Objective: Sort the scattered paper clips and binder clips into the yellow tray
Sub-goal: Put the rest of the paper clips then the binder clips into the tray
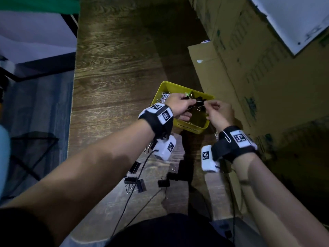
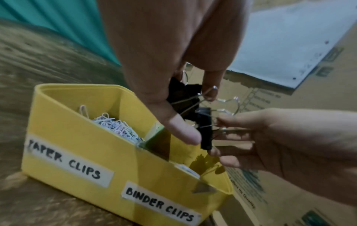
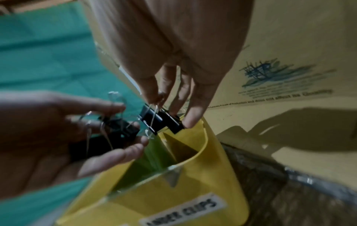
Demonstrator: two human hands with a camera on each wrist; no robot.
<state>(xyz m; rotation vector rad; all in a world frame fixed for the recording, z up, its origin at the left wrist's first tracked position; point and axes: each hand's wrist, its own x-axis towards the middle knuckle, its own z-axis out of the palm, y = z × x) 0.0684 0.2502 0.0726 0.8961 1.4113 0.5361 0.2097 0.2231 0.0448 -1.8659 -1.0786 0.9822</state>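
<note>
The yellow tray (image 1: 188,128) stands on the wooden table, labelled "PAPER CLIPS" and "BINDER CLIPS" on its front wall (image 2: 77,152). Its paper clip compartment holds a heap of paper clips (image 2: 115,126). Both hands hover over the binder clip side. My left hand (image 1: 185,104) grips a bunch of black binder clips (image 2: 181,94). My right hand (image 1: 210,105) pinches the wire handle of one black binder clip (image 3: 160,120) just above the tray rim (image 3: 204,146). Several black binder clips (image 1: 134,167) lie loose on the table near me.
Cardboard boxes (image 1: 258,77) stand close to the right of the tray. The table's left edge (image 1: 73,104) drops to the floor. A paper clip (image 1: 226,137) sits hooked on my right wrist strap. Black cables (image 1: 138,175) trail across the near table.
</note>
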